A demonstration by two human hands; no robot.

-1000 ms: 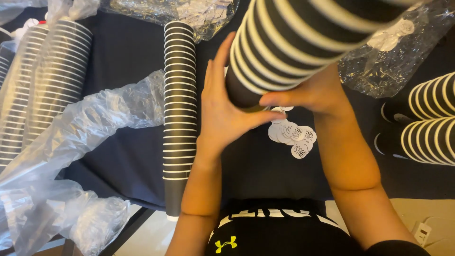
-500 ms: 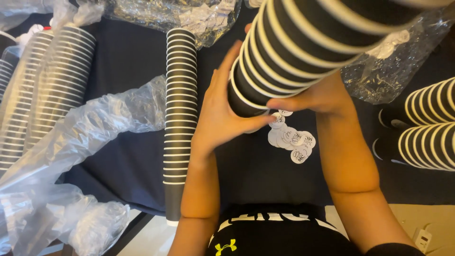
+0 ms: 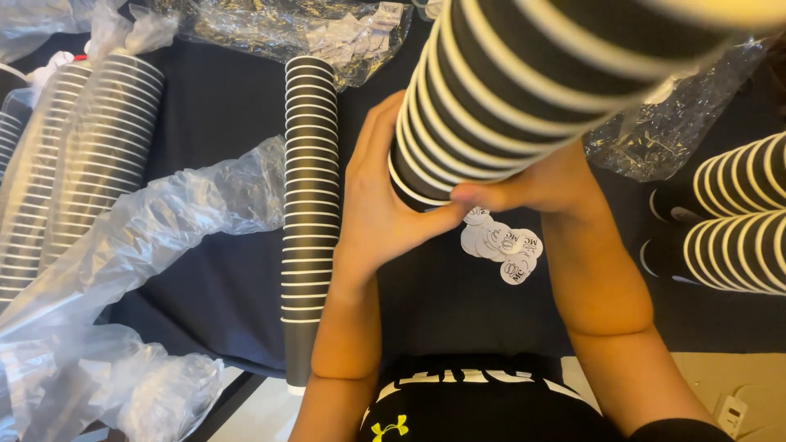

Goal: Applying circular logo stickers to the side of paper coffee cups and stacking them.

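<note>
Both hands are wrapped around the bottom end of a tall stack of black paper cups (image 3: 524,90) with white rims, which rises steeply toward the camera and fills the upper right of the view. The left hand (image 3: 381,209) cups the stack's base from the left, palm open against it and fingers reaching up along the side; the right hand (image 3: 532,184) grasps the lowest cup from the right, its thumb pressed along the bottom rim. Just below the hands, on the dark tablecloth (image 3: 221,270), lies a small cluster of round white stickers (image 3: 501,244) (their print is too small to matter here). To the left of the left forearm, a second nested stack of black cups (image 3: 307,213) lies flat, running from far to near, its near end overhanging the table edge. Crumpled clear plastic sleeves (image 3: 139,245) sprawl across the near left, and further left more sleeved cup stacks (image 3: 78,164) lie side by side. At the right edge, more striped cup stacks (image 3: 737,217) rest on the cloth, with clear wrapping (image 3: 655,139) crumpled beyond them.
</note>
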